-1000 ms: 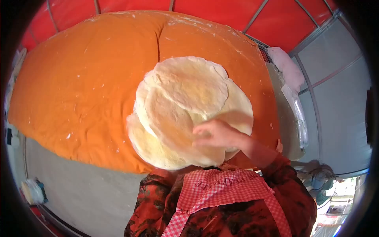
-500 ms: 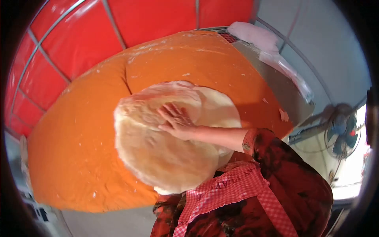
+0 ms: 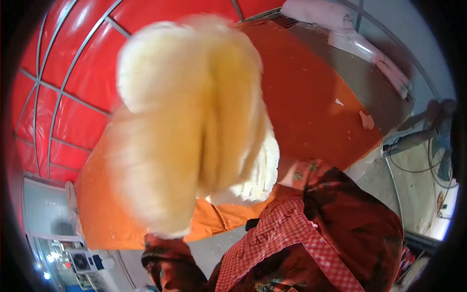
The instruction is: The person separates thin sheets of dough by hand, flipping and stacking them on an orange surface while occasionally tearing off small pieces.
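Observation:
Large, thin, pale flatbreads are raised in front of me, sagging in folds and blurred by motion. Underneath, a whiter layer with a ragged edge shows at the lower right. Both my arms lead up to the flatbreads, holding them off the orange padded surface. My left hand is hidden behind their lower left end, where only the dark red sleeve comes out. On the right side a short stretch of forearm shows past the sleeve, and my right hand is covered by the flatbreads.
A red sheet on a metal frame rises behind the padded surface. At the far right stand a pinkish-white bundle, a clear plastic-wrapped roll and a fan. Small scraps lie near the right edge.
The flatbreads lay flat with my right hand spread on top. Now they are lifted up and folded, hiding both hands. The view has shifted too.

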{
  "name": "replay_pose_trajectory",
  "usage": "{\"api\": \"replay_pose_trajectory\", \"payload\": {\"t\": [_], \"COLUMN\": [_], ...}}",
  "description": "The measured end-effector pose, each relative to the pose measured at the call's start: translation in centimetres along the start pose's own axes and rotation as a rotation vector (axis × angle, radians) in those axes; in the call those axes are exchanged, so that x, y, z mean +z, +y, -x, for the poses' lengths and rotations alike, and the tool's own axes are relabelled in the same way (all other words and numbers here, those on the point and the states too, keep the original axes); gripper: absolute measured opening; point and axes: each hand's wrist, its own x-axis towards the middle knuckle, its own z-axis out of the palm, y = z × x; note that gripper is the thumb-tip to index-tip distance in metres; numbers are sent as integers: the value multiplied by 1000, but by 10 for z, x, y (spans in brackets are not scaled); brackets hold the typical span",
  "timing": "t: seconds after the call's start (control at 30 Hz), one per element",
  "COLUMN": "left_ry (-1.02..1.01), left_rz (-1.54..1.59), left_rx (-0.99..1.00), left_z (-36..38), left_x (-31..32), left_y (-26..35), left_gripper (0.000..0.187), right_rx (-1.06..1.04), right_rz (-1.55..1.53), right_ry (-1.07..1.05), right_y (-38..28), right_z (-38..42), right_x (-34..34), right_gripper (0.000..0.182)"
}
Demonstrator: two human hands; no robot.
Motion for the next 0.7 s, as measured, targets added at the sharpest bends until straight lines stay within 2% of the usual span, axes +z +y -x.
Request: {"api": "replay_pose_trajectory", "payload": {"t": [0.07, 0.1, 0.13, 0.17, 0.23, 0.27, 0.33, 0.4, 0.5, 0.6, 0.67, 0.7], "left_ry": [-360, -670, -690, -939, -525, -560, -578, -564, -537, -454, -407, -378], "left_rz": [-243, -101, -169, -206, -394, -367, -377, -394, -318, -419, -571, -556], "left_rx": [-64, -98, 120, -183, 72, 18, 9, 8, 26, -184, -334, -457], "left_z": [36, 60, 115, 129, 172, 178, 178, 173, 176, 193, 224, 246], "left_x": [49, 73, 135, 121, 124, 128, 124, 124, 120, 83, 55, 41], "left_y": [-20, -42, -119, -86, -74, -77, -73, -70, -75, -59, -74, -86], "left_gripper": [51, 54, 58, 65, 71, 75, 77, 79, 79, 72, 68, 65], "right_rx": [480, 639, 661, 660, 467, 350, 648, 712, 387, 110, -218, -326], "right_rz": [8, 47, 141, 256, 653, 846, 565, 498, 888, 917, 1040, 1235], "right_ry": [123, 162, 129, 87, -126, -198, 69, 309, 408, 161, -68, -131], "right_y": [26, 33, 31, 23, -14, -33, -58, -95, -109, -98, -64, -59], "right_z": [33, 57, 82, 108, 160, 187, 209, 213, 180, 131, 91, 77], "right_x": [-78, -109, -131, -151, -188, -206, -216, -213, -206, -179, -172, -151], "right_gripper": [56, 55, 54, 53, 36, 28, 17, 13, 13, 17, 22, 23]}}
